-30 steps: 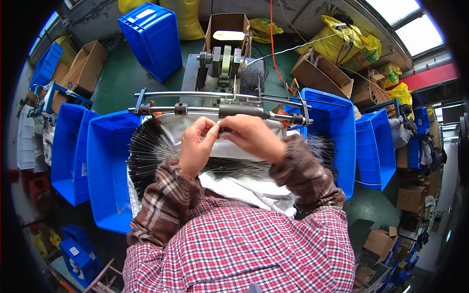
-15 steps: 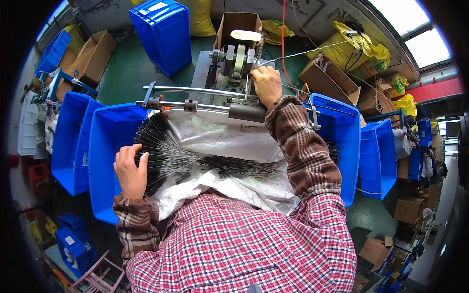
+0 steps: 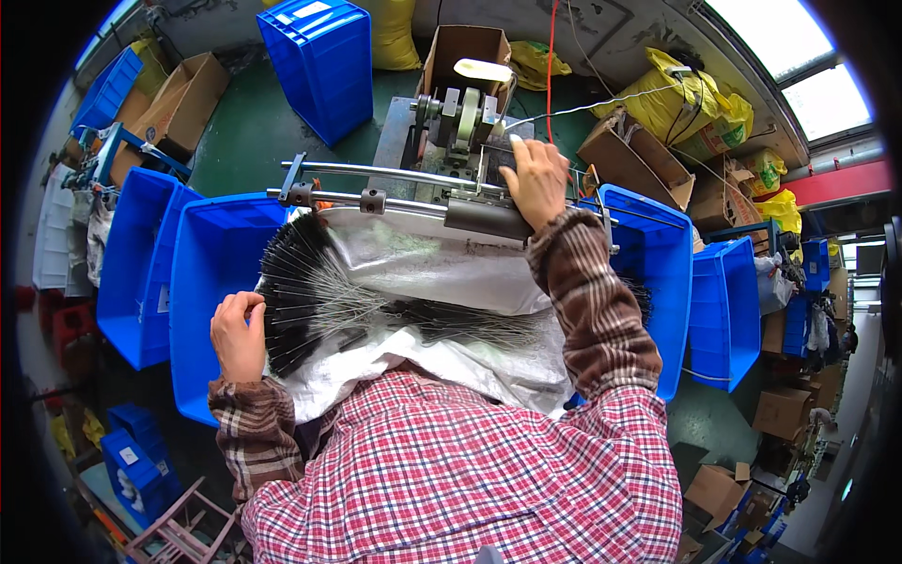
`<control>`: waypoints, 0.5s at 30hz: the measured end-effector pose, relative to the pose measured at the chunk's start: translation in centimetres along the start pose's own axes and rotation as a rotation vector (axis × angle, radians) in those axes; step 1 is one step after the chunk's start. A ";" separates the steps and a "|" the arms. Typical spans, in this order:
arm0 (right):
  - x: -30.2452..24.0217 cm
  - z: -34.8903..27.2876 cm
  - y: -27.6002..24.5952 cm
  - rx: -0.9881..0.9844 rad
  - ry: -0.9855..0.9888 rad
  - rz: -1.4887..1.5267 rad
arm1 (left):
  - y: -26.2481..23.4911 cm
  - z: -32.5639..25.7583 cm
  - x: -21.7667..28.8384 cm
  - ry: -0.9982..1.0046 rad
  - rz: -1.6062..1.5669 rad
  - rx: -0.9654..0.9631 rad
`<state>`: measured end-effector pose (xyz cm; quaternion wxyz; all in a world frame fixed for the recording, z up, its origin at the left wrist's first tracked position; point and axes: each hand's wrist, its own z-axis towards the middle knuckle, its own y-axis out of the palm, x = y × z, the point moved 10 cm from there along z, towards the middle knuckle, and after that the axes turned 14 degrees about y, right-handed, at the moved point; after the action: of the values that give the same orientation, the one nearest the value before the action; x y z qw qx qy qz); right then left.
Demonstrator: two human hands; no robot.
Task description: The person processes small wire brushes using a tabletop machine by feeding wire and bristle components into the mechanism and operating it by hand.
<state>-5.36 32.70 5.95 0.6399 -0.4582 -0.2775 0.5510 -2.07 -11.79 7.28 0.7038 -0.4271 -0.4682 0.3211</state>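
Note:
A fan of thin metal wires with black ends (image 3: 305, 291) lies on a whitish sheet (image 3: 413, 268) across my lap. At its left edge my left hand (image 3: 239, 336) pinches thumb and forefinger together on the tip of what looks like one thin wire. My right hand (image 3: 538, 186) is open, thumb apart from the fingers, just right of a small bench machine (image 3: 467, 122) with a pale wheel. Below that hand, a dark cylinder (image 3: 487, 219) sits on a steel rod (image 3: 338, 198). The right forearm passes over the right end of this rod.
Blue bins (image 3: 202, 310) stand left and right of my lap, the right bin (image 3: 669, 282) partly behind my arm. Beyond the machine are a cardboard box (image 3: 451, 47), a tall blue crate (image 3: 324, 75) and yellow sacks (image 3: 648, 103). A red cord (image 3: 550, 75) hangs near the machine.
My right hand has let go of the machine's part, opened and drawn back to the right. My left fingers have gone from spread to pinched at the wire ends.

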 end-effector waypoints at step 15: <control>-5.2 0.2 2.4 -0.052 0.075 -0.007 | -6.7 0.9 4.0 0.136 -0.303 0.480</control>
<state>-7.87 27.71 4.70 0.6394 -0.4940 -0.2693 0.5240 -1.14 -10.98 15.08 0.8544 -0.1941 -0.3891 0.2846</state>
